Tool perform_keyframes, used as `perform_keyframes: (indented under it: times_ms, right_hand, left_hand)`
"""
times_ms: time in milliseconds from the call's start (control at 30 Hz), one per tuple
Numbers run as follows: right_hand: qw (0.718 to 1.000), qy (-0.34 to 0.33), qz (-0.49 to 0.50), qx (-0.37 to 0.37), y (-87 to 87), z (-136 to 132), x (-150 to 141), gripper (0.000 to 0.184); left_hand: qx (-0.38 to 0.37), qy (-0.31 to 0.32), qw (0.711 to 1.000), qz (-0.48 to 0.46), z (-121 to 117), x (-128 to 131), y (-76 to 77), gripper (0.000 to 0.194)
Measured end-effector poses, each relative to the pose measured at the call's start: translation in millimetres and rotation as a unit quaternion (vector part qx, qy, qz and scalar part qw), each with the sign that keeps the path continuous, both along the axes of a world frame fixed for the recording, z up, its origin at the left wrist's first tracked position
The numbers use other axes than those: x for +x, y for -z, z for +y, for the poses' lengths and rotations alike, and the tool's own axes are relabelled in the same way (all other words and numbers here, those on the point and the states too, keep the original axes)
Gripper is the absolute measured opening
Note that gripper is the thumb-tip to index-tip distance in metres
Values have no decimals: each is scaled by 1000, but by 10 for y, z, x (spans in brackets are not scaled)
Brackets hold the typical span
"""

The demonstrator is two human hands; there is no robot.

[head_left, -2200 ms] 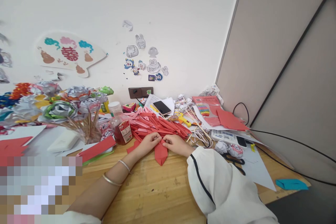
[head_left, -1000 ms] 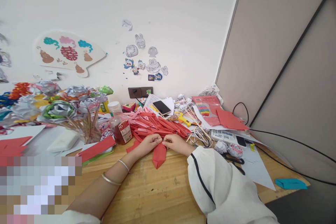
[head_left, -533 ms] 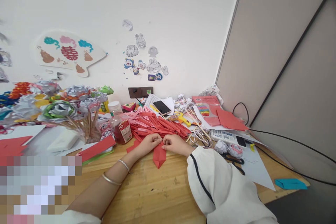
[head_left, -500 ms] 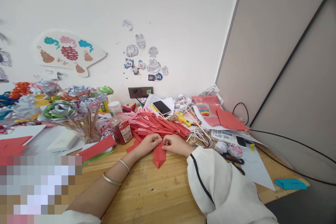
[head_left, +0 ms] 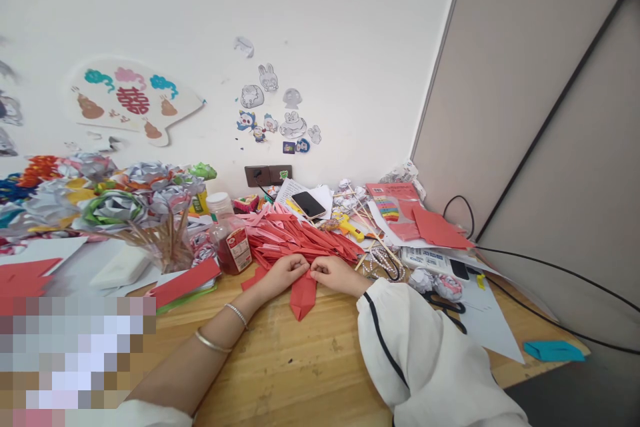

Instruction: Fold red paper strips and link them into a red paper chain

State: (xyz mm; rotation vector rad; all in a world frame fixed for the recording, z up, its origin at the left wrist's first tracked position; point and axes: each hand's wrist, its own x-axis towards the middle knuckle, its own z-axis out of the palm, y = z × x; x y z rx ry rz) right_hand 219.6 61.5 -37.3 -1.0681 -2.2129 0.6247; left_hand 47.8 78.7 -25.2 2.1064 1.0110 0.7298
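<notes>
Paper between left hand and right hand, worktop below.
Fingers of both clamped on it; red strips behind.

A folded red paper piece sits just below the centre of the frame, its broad face showing, its pointed end towards the bottom edge, its upper end pinched and partly hidden by fingers.

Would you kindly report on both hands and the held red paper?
Left hand and right hand: pinching pointed, folded red paper. Heap of folded red and pink paper strips: just beyond.
</notes>
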Motion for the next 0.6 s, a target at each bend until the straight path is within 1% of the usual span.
perform_keyframes:
  times_ms: [67, 267, 600]
  right_hand:
    - [1000, 4, 9, -3, 15, 14, -3, 13]
    - [1000, 5, 19, -23, 33, 27, -5, 13]
    - [1000, 14, 4, -6, 31, 24, -16, 11]
  left_hand:
    - [2, 2, 1000, 0, -11, 3, -12, 19]
    - [-1, 15, 1000, 2, -21, -4, -22, 21]
    - [-21, 28, 999, -7, 16, -22, 19, 24]
